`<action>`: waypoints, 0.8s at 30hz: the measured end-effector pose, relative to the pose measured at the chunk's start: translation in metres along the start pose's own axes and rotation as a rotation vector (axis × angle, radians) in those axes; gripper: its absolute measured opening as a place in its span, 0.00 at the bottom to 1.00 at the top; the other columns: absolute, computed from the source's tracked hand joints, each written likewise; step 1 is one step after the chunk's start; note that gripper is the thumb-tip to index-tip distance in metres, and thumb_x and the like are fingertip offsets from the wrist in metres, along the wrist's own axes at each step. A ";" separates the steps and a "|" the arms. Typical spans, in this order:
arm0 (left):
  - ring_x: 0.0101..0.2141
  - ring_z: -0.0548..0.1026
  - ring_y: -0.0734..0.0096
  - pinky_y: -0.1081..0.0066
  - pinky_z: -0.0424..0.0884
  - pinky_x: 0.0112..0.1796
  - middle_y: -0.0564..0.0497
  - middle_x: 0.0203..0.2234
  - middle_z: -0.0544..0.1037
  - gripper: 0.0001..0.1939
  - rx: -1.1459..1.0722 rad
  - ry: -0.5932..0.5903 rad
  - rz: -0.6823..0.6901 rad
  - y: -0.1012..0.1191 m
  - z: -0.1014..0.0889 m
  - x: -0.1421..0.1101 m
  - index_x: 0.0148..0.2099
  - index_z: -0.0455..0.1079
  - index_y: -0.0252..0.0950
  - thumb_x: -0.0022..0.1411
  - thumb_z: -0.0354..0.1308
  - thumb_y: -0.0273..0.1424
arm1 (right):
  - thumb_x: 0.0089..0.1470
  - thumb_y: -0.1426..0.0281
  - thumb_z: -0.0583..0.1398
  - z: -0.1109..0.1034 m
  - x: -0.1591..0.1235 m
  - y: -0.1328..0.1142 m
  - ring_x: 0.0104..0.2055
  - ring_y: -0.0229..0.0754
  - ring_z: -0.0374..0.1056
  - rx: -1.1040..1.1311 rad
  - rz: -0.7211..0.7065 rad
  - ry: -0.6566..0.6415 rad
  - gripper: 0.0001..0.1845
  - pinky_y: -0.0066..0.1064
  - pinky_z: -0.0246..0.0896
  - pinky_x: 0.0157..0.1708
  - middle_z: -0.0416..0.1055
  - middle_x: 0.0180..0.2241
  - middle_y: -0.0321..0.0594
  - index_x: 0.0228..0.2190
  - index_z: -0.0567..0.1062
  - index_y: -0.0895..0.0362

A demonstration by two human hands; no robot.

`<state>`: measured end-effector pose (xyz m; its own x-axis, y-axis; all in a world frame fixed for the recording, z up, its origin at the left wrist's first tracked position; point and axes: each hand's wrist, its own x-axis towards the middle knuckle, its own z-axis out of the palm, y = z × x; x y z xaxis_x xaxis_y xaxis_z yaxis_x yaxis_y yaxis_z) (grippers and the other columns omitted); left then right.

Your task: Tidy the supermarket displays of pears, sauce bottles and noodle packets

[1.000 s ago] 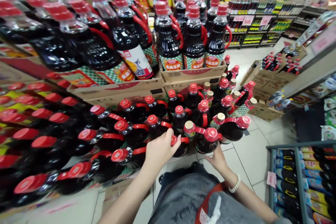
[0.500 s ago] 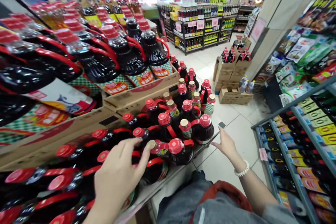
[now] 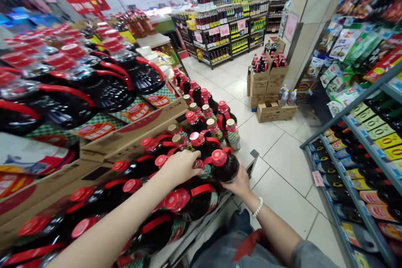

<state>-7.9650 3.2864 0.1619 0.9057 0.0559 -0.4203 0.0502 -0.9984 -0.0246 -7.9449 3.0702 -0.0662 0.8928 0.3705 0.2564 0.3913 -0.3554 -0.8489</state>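
Note:
Side by side at the shelf's right edge stand a large dark bottle (image 3: 228, 169) with a red cap and handle, and a small bottle (image 3: 206, 171) with a green checked label. My right hand (image 3: 240, 182), a white bead bracelet on its wrist, curves round the large bottle's right side. Reaching across from the left, my left hand (image 3: 186, 165) closes over the top of the small bottle, hiding its cap. Behind them is another red-capped dark bottle (image 3: 204, 146). Nearer to me, a handled dark bottle (image 3: 194, 203) stands among others.
Cardboard trays (image 3: 132, 134) hold big red-handled jugs on the left. A metal rack (image 3: 333, 163) of bottles lines the right. Stacked cartons (image 3: 260, 86) with bottles stand on the tiled floor (image 3: 273, 146) beside a pillar (image 3: 309, 16). Farther back is a bottle shelf (image 3: 232, 44).
My left hand has moved forward and right, onto the small bottle. My right hand has come in from the aisle and closed on the large bottle. The view has shifted slightly.

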 end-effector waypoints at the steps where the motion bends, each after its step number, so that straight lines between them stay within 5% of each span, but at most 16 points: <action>1: 0.41 0.79 0.50 0.63 0.70 0.37 0.43 0.38 0.81 0.15 0.027 -0.005 0.024 -0.001 0.003 0.003 0.45 0.74 0.38 0.59 0.66 0.40 | 0.35 0.59 0.75 0.000 0.001 0.001 0.62 0.59 0.65 -0.004 -0.001 0.007 0.61 0.51 0.66 0.60 0.66 0.60 0.53 0.65 0.54 0.55; 8: 0.40 0.80 0.55 0.66 0.71 0.39 0.43 0.39 0.81 0.14 0.024 0.078 0.129 -0.010 0.018 0.003 0.45 0.76 0.37 0.66 0.61 0.43 | 0.31 0.61 0.75 0.000 0.002 0.005 0.60 0.58 0.67 -0.019 -0.007 0.056 0.62 0.50 0.66 0.60 0.69 0.58 0.52 0.64 0.56 0.55; 24: 0.39 0.80 0.56 0.66 0.72 0.37 0.42 0.36 0.80 0.19 0.020 0.172 0.138 0.024 -0.012 -0.002 0.44 0.73 0.33 0.70 0.54 0.45 | 0.33 0.52 0.74 -0.040 0.040 0.027 0.52 0.59 0.73 -0.041 0.063 0.002 0.59 0.50 0.71 0.51 0.73 0.53 0.52 0.62 0.59 0.57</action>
<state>-7.9609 3.2621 0.1732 0.9620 -0.0841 -0.2598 -0.0861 -0.9963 0.0038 -7.8897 3.0411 -0.0608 0.9162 0.3448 0.2040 0.3432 -0.4128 -0.8437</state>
